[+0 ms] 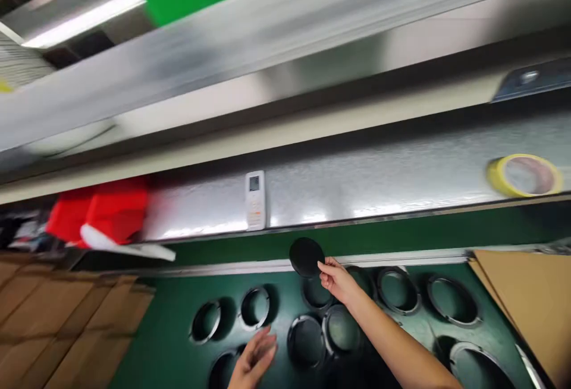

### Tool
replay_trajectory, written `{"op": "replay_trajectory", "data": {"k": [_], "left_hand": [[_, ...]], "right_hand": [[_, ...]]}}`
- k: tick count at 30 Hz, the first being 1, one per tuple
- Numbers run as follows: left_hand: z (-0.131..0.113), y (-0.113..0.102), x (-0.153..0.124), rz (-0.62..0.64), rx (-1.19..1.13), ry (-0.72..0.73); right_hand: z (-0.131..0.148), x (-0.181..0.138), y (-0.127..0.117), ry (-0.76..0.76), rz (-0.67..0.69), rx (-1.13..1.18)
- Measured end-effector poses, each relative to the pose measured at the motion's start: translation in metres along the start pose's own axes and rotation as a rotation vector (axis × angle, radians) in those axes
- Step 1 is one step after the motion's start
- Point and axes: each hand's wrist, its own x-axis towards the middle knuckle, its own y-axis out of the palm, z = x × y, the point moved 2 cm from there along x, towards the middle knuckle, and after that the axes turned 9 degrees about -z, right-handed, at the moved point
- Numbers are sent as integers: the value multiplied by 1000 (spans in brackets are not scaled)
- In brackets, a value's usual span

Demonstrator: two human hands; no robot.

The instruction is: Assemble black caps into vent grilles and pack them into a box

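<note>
The right hand (336,280) pinches a black disc (306,257) at its lower right edge, fingertips closed on the rim, holding it lifted above the far edge of the green work surface (169,341). The disc is flat, round, matte and dark, with no markings that can be made out (the picture is blurred by motion). The left hand (254,362) hovers low with its fingers loosely spread and nothing in them, just beside a metal ring (254,307). More metal rings (398,291) lie in rows on the green surface around both hands, some standing close together. Behind them runs a silver rail (357,181) bearing a white remote (255,200) and a roll of yellow tape (524,175). Cardboard boxes (66,317) sit at the left.
</note>
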Motion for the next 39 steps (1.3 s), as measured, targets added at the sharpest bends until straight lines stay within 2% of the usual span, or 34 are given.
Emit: {"op": "replay_trajectory", "data": {"k": [3, 5, 8, 11, 12, 13, 15, 17, 18, 19, 22, 26, 30, 33, 35, 37, 39], "left_hand": [[-8, -29, 0, 99, -374, 215], [-13, -52, 4, 151, -624, 317], [-6, -99, 11, 131, -877, 279], [16, -148, 10, 98, -1089, 206], [24, -162, 7, 95, -1164, 196], [30, -174, 4, 103, -1235, 186], [38, -193, -5, 158, -1343, 151], [43, -205, -16, 236, -1405, 116], [44, -210, -22, 267, -1424, 102], [45, -214, -27, 288, -1441, 92], [52, -223, -41, 290, -1464, 69], [63, -230, -52, 267, -1400, 37], [64, -233, -54, 325, -1351, 48], [59, -233, -54, 360, -1336, 18], [55, -233, -55, 364, -1335, -15], [54, -233, -53, 368, -1333, -44], [56, -233, -50, 365, -1342, -79]], "right_hand": [[-86, -45, 59, 188, 168, -113], [-137, -73, 89, 283, 197, -189], [-199, -105, 117, 390, 279, -373], [-234, -120, 133, 477, 447, -799], [-239, -120, 138, 415, 496, -981], [-240, -119, 146, 266, 543, -1149], [-237, -116, 167, -229, 664, -1364], [-236, -120, 189, -681, 845, -1419], [-238, -123, 198, -805, 941, -1435], [-243, -126, 205, -864, 1028, -1460], [-261, -135, 215, -894, 1180, -1536], [-281, -147, 219, -833, 1234, -1571], [-280, -154, 226, -699, 1172, -1516], [-272, -153, 227, -545, 1061, -1451], [-267, -152, 223, -497, 985, -1404], [-265, -154, 213, -551, 956, -1411], [-268, -160, 199, -717, 1002, -1497]]}}
